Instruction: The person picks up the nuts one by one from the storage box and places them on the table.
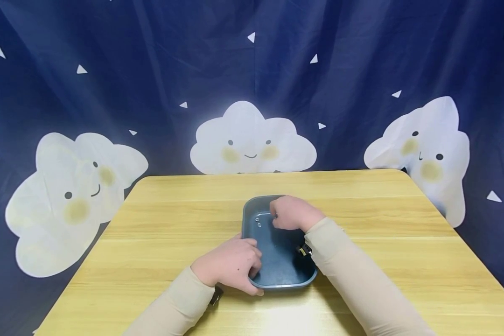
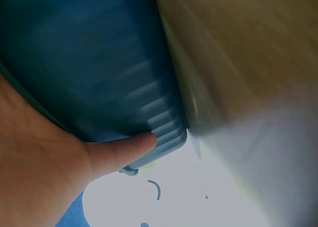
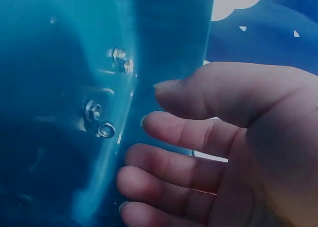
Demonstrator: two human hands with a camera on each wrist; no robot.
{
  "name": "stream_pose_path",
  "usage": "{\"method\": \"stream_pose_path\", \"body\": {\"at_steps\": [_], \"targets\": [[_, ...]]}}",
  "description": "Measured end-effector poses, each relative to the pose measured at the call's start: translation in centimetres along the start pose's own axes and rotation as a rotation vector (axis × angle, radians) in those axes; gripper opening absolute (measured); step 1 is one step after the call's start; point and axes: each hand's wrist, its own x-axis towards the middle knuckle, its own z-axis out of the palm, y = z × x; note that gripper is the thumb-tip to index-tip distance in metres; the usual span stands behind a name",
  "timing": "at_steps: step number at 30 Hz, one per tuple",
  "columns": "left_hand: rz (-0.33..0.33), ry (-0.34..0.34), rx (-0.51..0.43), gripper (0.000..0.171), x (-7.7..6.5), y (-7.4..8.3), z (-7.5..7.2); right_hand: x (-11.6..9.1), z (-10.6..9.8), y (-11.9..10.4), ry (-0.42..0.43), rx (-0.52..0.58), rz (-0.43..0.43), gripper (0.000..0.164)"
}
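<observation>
A dark blue rectangular tray (image 1: 277,266) with rounded corners stands on the table. My left hand (image 1: 233,263) grips its left wall, fingers curled over the rim into it. In the left wrist view the thumb (image 2: 121,152) presses along the ribbed outside. Inside the far part of the tray is my right hand (image 1: 295,213). The right wrist view shows its thumb (image 3: 198,95) and fingers apart, nothing between them. Beside the fingertips lie several small metal nuts, including a hex nut (image 3: 92,111) and a ring-like nut (image 3: 106,130) along the tray's bottom edge.
The tray sits on a light wooden table (image 1: 172,219) with rounded far corners. Behind it hangs a dark blue curtain (image 1: 159,60) printed with white clouds. A small dark wrist device (image 1: 304,250) shows under the right sleeve, over the tray.
</observation>
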Motion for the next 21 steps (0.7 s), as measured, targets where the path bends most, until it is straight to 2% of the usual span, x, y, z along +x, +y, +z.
{"method": "stream_pose_path", "body": {"at_steps": [12, 21], "targets": [[0.002, -0.004, -0.019, 0.049, 0.1, 0.2, -0.2, 0.9, 1.9, 0.3, -0.041, -0.079, 0.013, 0.005], [0.008, 0.004, 0.001, 0.05, -0.1, 0.0, -0.1, 0.8, 2.2, 0.1, -0.004, -0.071, -0.041, 0.037]]}}
